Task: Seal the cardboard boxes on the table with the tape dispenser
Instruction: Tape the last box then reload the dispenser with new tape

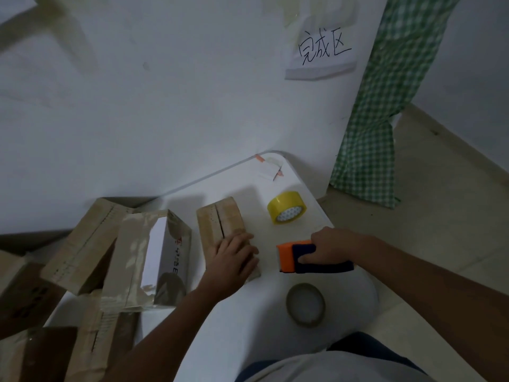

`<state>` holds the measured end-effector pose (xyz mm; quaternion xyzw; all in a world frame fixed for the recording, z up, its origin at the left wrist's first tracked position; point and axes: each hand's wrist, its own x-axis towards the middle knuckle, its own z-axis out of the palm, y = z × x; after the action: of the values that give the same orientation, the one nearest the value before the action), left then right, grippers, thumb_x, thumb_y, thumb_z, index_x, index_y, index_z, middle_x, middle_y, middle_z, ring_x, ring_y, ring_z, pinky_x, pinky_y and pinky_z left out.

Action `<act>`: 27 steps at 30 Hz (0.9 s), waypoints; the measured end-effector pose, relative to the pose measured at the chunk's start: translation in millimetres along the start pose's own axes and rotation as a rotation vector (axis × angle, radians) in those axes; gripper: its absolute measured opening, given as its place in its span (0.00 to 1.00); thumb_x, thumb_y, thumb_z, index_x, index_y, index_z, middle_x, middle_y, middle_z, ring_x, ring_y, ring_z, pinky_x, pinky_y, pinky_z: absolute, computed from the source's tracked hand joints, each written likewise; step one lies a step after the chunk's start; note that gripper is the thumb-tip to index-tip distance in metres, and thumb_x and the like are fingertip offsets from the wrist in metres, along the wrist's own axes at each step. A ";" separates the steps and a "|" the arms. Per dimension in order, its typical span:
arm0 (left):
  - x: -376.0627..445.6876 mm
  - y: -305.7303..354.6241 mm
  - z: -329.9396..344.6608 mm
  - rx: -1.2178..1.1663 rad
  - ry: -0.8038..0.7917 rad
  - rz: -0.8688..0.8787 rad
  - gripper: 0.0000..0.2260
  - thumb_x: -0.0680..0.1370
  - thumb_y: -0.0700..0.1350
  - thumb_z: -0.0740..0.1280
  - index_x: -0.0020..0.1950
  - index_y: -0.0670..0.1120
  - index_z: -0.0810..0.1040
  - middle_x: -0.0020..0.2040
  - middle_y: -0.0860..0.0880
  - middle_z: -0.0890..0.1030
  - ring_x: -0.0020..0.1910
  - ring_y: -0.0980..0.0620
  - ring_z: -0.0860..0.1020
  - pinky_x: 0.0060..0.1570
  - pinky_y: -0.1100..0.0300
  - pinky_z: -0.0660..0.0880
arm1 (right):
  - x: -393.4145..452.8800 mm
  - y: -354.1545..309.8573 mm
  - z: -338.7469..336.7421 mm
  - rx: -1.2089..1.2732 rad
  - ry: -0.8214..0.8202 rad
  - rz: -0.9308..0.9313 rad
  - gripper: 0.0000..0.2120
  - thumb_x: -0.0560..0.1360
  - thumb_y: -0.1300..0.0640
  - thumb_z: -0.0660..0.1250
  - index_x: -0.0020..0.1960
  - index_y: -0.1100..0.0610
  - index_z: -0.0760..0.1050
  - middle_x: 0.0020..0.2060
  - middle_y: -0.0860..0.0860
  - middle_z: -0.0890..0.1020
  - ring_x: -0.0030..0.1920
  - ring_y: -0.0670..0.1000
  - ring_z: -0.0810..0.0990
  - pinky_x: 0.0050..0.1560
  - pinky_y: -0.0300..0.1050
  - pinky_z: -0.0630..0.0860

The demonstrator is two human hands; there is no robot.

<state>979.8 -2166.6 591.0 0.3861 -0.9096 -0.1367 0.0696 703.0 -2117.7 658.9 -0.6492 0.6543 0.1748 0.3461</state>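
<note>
A small cardboard box lies on the white table, its top seam a dark open slit. My left hand rests flat on the near end of this box, fingers spread. To its right, my right hand grips the orange and dark blue tape dispenser, which sits on the table just beside the box. A yellow tape roll stands past the dispenser.
Several more cardboard boxes are piled at the left, one wrapped in shiny tape. A brown tape roll lies near the table's front edge. A paper sign hangs on the wall. Green checked cloth hangs at the right.
</note>
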 end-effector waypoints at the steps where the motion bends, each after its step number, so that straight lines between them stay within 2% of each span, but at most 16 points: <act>1: 1.5 1.2 2.9 -0.054 0.016 -0.022 0.11 0.80 0.58 0.58 0.55 0.57 0.75 0.67 0.57 0.71 0.72 0.54 0.63 0.64 0.48 0.65 | 0.1 0.4 -1.4 -0.002 0.000 0.005 0.28 0.74 0.31 0.59 0.52 0.57 0.74 0.40 0.51 0.74 0.37 0.49 0.73 0.35 0.42 0.67; 5: -4.7 -5.4 15.9 -0.103 0.083 -0.035 0.08 0.79 0.58 0.61 0.53 0.57 0.76 0.67 0.60 0.72 0.73 0.57 0.62 0.65 0.53 0.59 | 3.6 -4.5 2.1 -0.076 0.120 0.001 0.24 0.73 0.31 0.62 0.43 0.54 0.70 0.36 0.49 0.72 0.34 0.49 0.72 0.35 0.42 0.68; 9: -3.1 -7.1 16.5 -0.119 0.096 -0.030 0.09 0.79 0.58 0.60 0.54 0.57 0.76 0.67 0.60 0.72 0.73 0.56 0.62 0.66 0.52 0.59 | 13.1 -23.8 15.5 -0.118 0.218 0.042 0.24 0.74 0.32 0.60 0.45 0.55 0.70 0.36 0.49 0.72 0.38 0.52 0.74 0.38 0.44 0.69; 12: -0.8 -4.5 16.8 -0.114 0.082 -0.020 0.10 0.80 0.58 0.60 0.55 0.57 0.77 0.68 0.59 0.71 0.74 0.55 0.62 0.66 0.51 0.60 | 19.3 -28.4 22.4 -0.053 0.215 0.076 0.25 0.74 0.32 0.60 0.45 0.55 0.71 0.39 0.50 0.73 0.38 0.52 0.74 0.39 0.44 0.69; 14: -0.3 -2.3 16.6 -0.106 0.076 -0.013 0.10 0.80 0.58 0.60 0.55 0.57 0.77 0.68 0.59 0.71 0.74 0.55 0.62 0.67 0.51 0.60 | 24.9 -30.6 26.6 -0.019 0.203 0.090 0.26 0.74 0.31 0.60 0.44 0.55 0.70 0.36 0.49 0.72 0.38 0.52 0.74 0.38 0.44 0.68; 18: -5.5 -4.8 15.4 -0.116 0.091 -0.028 0.09 0.80 0.57 0.61 0.54 0.56 0.76 0.68 0.61 0.71 0.74 0.59 0.59 0.65 0.54 0.58 | 29.1 -8.8 23.9 0.054 0.260 0.203 0.25 0.75 0.32 0.58 0.44 0.55 0.69 0.40 0.51 0.73 0.40 0.51 0.74 0.39 0.44 0.70; 21: -8.8 -8.4 13.5 -0.132 0.095 -0.035 0.07 0.80 0.57 0.61 0.54 0.57 0.74 0.68 0.62 0.70 0.74 0.61 0.56 0.63 0.55 0.57 | 31.9 17.5 30.5 0.075 0.228 0.261 0.23 0.76 0.34 0.58 0.50 0.55 0.72 0.46 0.52 0.77 0.46 0.52 0.79 0.43 0.44 0.72; 23: -5.6 -7.4 14.1 -0.119 0.099 -0.031 0.06 0.80 0.57 0.62 0.54 0.58 0.73 0.68 0.62 0.70 0.74 0.61 0.56 0.63 0.54 0.58 | 41.2 20.3 48.4 0.127 0.301 0.278 0.26 0.76 0.34 0.59 0.60 0.55 0.72 0.51 0.51 0.79 0.51 0.52 0.79 0.49 0.45 0.73; 25: -3.7 -5.3 13.4 -0.125 0.093 -0.027 0.06 0.79 0.57 0.61 0.54 0.59 0.72 0.68 0.61 0.70 0.74 0.61 0.56 0.63 0.54 0.58 | 51.2 13.5 67.7 0.155 0.314 0.291 0.28 0.78 0.36 0.58 0.66 0.57 0.67 0.55 0.51 0.79 0.53 0.53 0.79 0.54 0.48 0.73; 27: -4.4 -6.1 11.5 -0.137 0.092 -0.020 0.06 0.79 0.58 0.61 0.54 0.59 0.72 0.69 0.61 0.71 0.74 0.60 0.57 0.63 0.54 0.57 | 57.2 8.4 82.1 0.199 0.255 0.318 0.27 0.79 0.40 0.57 0.69 0.58 0.63 0.59 0.54 0.78 0.57 0.54 0.78 0.57 0.49 0.70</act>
<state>984.4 -2165.3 578.1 0.3955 -0.8900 -0.1815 0.1360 718.2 -2102.9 560.8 -0.5176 0.8009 0.0783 0.2909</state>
